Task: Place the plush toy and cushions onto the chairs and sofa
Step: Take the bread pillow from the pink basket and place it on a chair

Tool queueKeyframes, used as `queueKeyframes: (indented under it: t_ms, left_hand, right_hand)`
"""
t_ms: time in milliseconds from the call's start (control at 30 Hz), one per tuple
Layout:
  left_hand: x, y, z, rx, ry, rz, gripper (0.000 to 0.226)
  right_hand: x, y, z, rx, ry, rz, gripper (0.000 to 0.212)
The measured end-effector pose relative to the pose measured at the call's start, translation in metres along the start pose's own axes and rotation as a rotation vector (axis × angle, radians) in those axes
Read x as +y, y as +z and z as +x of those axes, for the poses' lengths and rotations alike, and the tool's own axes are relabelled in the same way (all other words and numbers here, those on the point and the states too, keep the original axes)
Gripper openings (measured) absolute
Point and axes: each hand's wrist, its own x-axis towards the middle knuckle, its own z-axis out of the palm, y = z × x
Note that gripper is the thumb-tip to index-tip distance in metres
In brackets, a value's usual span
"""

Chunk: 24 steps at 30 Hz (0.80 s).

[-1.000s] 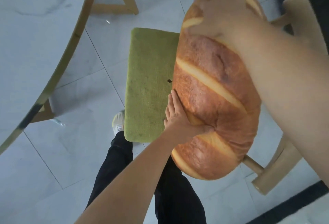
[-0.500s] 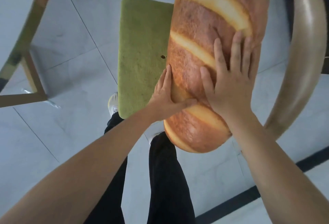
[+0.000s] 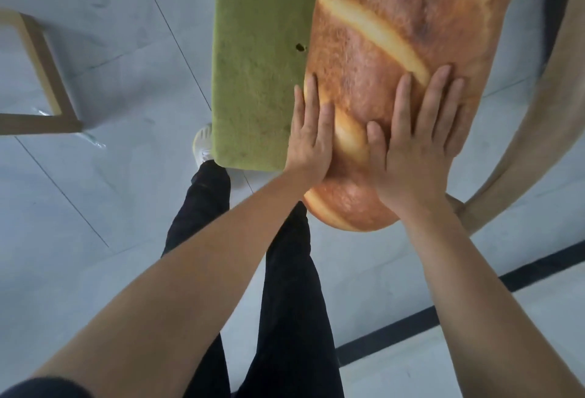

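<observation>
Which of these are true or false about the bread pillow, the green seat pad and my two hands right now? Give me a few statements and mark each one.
1. Both hands lie flat on the bread-shaped cushion. True: left hand, right hand.
2. The cushion lies on the floor. False: it lies on the chair, beside the green seat pad, its near end overhanging.
3. The right hand grips the chair's wooden armrest. False: it presses the cushion.
4. The person wears dark trousers. True.
</observation>
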Motion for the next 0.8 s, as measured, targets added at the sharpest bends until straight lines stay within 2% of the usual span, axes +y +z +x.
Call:
queueKeyframes:
  t_ms: [167, 267, 433, 500, 533, 600, 667, 800]
  left_hand:
    - [-0.044, 0.026, -0.077, -0.054, -0.148, 0.029, 0.055]
    - [-0.048, 0.028, -0.091, -0.058, -0.212, 0.014, 0.061]
    - [-0.041, 0.017, -0.084, -0.127, -0.13, 0.064, 0.041]
    - [-0.045, 0.013, -0.081, -0.15, -0.143, 0.063, 0.045]
    - [-0.046, 0.01, -0.083, -0.154, -0.168, 0.042, 0.055]
    - [-0.045, -0.002, -0.098, -0.184, -0.209, 0.048, 0.067]
    - [-0.035, -0.021, -0.117, -0.227, -0.206, 0.147, 0.06]
    - [0.016, -0.079, -0.155, -0.2, -0.19, 0.271, 0.057]
  right_hand:
    - [-0.008, 0.002, 0.005, -0.018, -0.001, -0.054, 0.066]
    - [-0.008, -0.001, -0.001, 0.012, -0.003, -0.042, 0.066]
    - [-0.009, 0.011, -0.062, 0.014, -0.02, 0.073, 0.066]
    - [-0.011, 0.019, -0.087, -0.024, 0.005, 0.12, 0.067]
    - [-0.012, 0.021, -0.099, -0.05, 0.017, 0.132, 0.068]
    - [-0.019, 0.017, -0.122, -0.142, 0.035, 0.152, 0.067]
    - [-0.028, 0.005, -0.134, -0.29, 0.082, 0.23, 0.066]
    - [-0.04, -0.06, -0.129, -0.793, 0.22, 0.583, 0.06]
